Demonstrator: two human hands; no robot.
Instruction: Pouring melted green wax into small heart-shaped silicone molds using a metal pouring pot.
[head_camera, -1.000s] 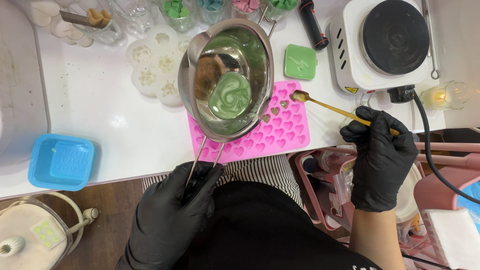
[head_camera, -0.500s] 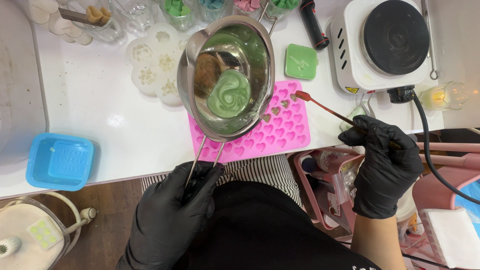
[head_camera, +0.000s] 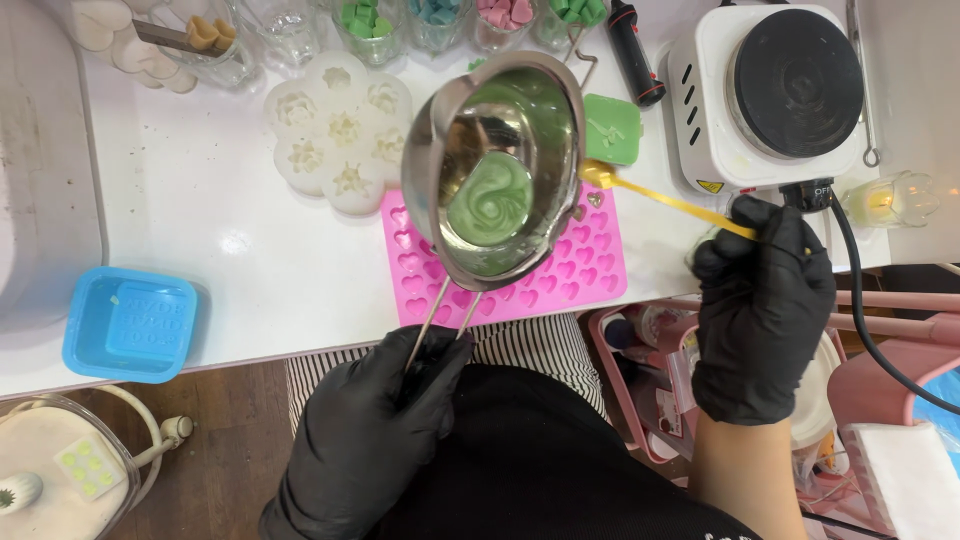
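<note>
My left hand (head_camera: 375, 430), in a black glove, grips the wire handle of a small steel melting pot (head_camera: 497, 165). The pot hangs tilted above a pink silicone mould with heart-shaped cavities (head_camera: 570, 270). Swirled green liquid lies in the pot's bottom. My right hand (head_camera: 762, 300), also gloved in black, holds a thin gold spoon (head_camera: 660, 200). Its bowl touches the pot's right rim. A green square mould (head_camera: 612, 128) sits just behind the spoon's tip.
A white flower-shaped mould (head_camera: 340, 130) lies left of the pot. A white hot plate (head_camera: 775, 90) stands at the right, its black cable trailing down. Glasses of coloured pieces line the back edge. A blue square mould (head_camera: 130, 322) sits at the front left. A pink trolley (head_camera: 650, 370) stands below.
The spoon's bowl has risen from over the pink mould to the pot's right rim. The pot stays tilted over the mould in my left hand.
</note>
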